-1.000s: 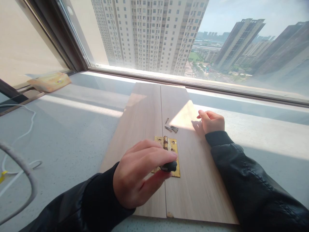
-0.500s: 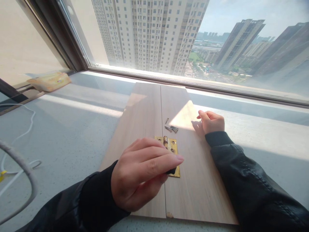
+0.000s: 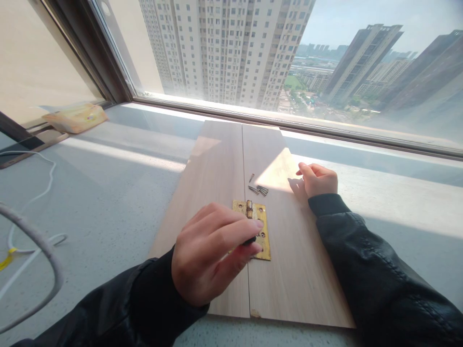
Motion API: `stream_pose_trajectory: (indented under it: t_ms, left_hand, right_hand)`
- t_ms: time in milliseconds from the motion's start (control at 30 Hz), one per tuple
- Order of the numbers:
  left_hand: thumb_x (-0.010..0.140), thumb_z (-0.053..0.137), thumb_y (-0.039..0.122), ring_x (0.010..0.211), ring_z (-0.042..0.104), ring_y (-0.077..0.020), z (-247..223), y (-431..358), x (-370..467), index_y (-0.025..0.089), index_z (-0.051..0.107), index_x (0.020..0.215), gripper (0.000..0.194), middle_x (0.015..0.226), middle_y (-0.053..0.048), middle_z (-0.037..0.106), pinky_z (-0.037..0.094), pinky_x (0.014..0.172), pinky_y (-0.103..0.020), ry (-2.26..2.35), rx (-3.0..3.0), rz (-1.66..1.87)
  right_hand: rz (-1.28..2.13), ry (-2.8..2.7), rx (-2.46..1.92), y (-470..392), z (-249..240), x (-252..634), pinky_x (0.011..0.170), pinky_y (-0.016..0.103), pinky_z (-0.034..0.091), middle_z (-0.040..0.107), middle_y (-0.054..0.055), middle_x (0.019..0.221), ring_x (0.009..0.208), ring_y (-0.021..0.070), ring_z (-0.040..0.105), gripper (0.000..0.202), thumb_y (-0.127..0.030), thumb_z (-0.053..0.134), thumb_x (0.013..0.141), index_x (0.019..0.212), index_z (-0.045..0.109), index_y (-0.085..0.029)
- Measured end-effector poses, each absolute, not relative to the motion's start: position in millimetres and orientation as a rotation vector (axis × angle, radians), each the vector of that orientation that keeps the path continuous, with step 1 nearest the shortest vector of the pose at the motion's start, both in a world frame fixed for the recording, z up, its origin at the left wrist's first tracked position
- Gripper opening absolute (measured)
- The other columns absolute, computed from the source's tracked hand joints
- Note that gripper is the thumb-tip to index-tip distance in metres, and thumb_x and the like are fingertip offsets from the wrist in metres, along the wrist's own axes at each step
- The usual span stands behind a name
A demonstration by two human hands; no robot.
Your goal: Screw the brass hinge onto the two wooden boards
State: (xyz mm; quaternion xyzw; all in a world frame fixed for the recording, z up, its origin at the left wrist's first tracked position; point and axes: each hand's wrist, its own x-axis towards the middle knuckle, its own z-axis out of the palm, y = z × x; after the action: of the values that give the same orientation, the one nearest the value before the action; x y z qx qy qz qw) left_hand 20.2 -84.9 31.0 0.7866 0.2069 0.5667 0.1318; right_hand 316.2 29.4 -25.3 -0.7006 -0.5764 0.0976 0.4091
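Note:
A worn brass hinge (image 3: 261,215) lies across the seam between the left wooden board (image 3: 217,164) and the right wooden board (image 3: 300,270). Over it, my left hand (image 3: 210,255) is closed, pinching a black handle (image 3: 249,241) like a screwdriver's between thumb and fingers. Only the handle's end shows; the hand hides its lower part and much of the hinge's left leaf. Just beyond the hinge, several small screws (image 3: 262,190) lie loose on the right board. My right hand (image 3: 320,180) rests curled in a fist at that board's right edge; whatever its fingers may hold is hidden.
The boards lie on a speckled pale sill (image 3: 126,193) beneath a large window with a dark frame (image 3: 115,82). White cables (image 3: 50,176) and a thicker grey cable (image 3: 54,270) run along the left. A soft yellowish packet (image 3: 77,118) sits in the far left corner.
My left fingertips have drawn back slightly to the left with the black handle, so more of the hinge's right leaf shows. The right hand keeps its place. The view has shifted a little.

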Motion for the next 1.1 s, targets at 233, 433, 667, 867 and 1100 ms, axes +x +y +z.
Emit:
stream_pose_trajectory:
  t_ms: [233,433,667,867,1100]
  left_hand:
    - [0.083,0.054,0.003,0.091,0.062,-0.0198,39,-81,14,0.005,0.063,0.108,0.027,0.1,-0.016,0.07,0.055,0.081,-0.036,0.385,2.335,1.398]
    - [0.072,0.074,0.011,0.074,0.061,-0.0157,39,-82,13,0.007,0.066,0.095,0.024,0.082,-0.01,0.072,0.055,0.066,-0.029,0.53,2.336,1.598]
    - [0.079,0.065,0.008,0.074,0.061,-0.0155,36,-82,14,0.01,0.066,0.104,0.026,0.085,-0.01,0.068,0.054,0.064,-0.028,0.564,2.359,1.533]
    - [0.087,0.049,0.003,0.097,0.064,-0.0201,46,-75,9,0.003,0.061,0.112,0.028,0.103,-0.017,0.07,0.053,0.09,-0.036,0.281,2.38,1.246]
    - [0.073,0.075,0.015,0.069,0.063,-0.0151,46,-75,7,0.012,0.064,0.094,0.024,0.075,-0.006,0.07,0.056,0.066,-0.03,0.529,2.341,1.458]
  right_hand:
    - [0.252,-1.442,-1.786,30,-26,316,0.061,0.027,0.051,0.061,-0.001,0.076,0.063,0.0102,0.058,0.031,-0.042,0.052,0.092,0.085,0.062,-0.014]
    - [0.261,-1.446,-1.806,31,-25,317,0.062,0.028,0.051,0.061,-0.001,0.075,0.064,0.0104,0.058,0.03,-0.042,0.053,0.092,0.085,0.062,-0.014]
    - [0.257,-1.436,-1.808,29,-24,315,0.062,0.027,0.051,0.062,-0.001,0.075,0.064,0.0104,0.058,0.03,-0.042,0.052,0.092,0.085,0.062,-0.014]
    - [0.248,-1.437,-1.8,29,-24,314,0.063,0.028,0.051,0.062,-0.001,0.077,0.065,0.0108,0.059,0.029,-0.04,0.054,0.091,0.086,0.062,-0.013]
    - [0.25,-1.441,-1.819,29,-22,313,0.063,0.028,0.051,0.061,-0.001,0.074,0.064,0.0105,0.058,0.03,-0.041,0.053,0.092,0.084,0.062,-0.013]
